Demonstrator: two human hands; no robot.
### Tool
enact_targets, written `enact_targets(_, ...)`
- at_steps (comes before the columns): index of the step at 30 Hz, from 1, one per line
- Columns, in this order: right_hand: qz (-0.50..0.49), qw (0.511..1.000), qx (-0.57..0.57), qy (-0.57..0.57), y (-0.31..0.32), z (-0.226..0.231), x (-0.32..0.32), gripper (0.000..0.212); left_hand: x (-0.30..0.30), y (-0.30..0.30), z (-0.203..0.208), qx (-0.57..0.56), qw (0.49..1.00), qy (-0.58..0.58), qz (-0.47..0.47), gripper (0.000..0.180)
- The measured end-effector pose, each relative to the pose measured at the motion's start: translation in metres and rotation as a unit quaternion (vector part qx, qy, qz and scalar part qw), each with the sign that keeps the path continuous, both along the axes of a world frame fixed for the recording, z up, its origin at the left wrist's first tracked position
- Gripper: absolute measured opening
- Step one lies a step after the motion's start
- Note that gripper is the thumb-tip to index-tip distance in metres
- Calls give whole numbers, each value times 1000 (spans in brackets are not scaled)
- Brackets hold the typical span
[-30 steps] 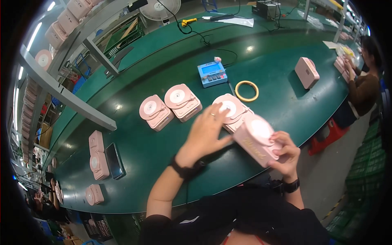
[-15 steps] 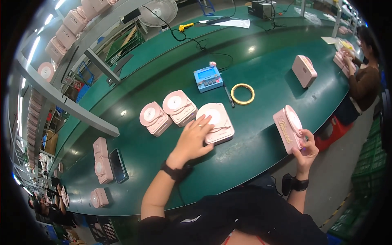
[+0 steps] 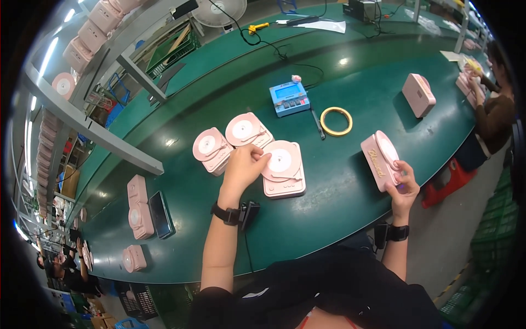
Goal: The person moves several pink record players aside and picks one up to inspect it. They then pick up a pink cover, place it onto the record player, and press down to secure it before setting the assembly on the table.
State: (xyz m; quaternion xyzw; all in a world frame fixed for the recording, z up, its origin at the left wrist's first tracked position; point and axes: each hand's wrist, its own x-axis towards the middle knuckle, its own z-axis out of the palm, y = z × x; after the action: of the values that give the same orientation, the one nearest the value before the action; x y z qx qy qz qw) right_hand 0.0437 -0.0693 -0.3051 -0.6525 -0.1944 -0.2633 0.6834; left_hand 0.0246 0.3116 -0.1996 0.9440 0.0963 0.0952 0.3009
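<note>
Since half a second back, the left grip (image 3: 246, 163) has slid off the top of the pink turntable-shaped box (image 3: 282, 169) to its disc's edge, fingers curled, can't tell if they're pinching it. That box sits on the table (image 3: 329, 219), nearer the wearer and left of the yellow tape roll (image 3: 324, 125). The right grip (image 3: 404, 183) has a gold-lettered pink box (image 3: 376, 164) clasped, nearer and right of the roll.

One gold word on a pink box
Gold cursive lettering (image 3: 376, 164) stands along one side of the pale pink record-player-shaped box (image 3: 370, 149) — a single word, readable. Print on the blue rectangular device with screen (image 3: 290, 100) — too small for reading.
</note>
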Motion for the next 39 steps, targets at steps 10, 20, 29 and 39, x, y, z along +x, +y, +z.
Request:
enact_targets(10,94,980,160,67,-21,-14,10,16,13,-3,3,97,992,60,63,42)
enact_targets(20,104,976,180,59,-27,-23,18,18,11,23,-5,116,978,-24,-170,71)
enact_targets(29,107,976,180,51,-28,-24,17,18,7,13,-7,116,976,-43,-181,73)
enact_targets(39,76,971,219,67,-22,-31,19,25,15,11,-20,101,967,-12,-232,62)
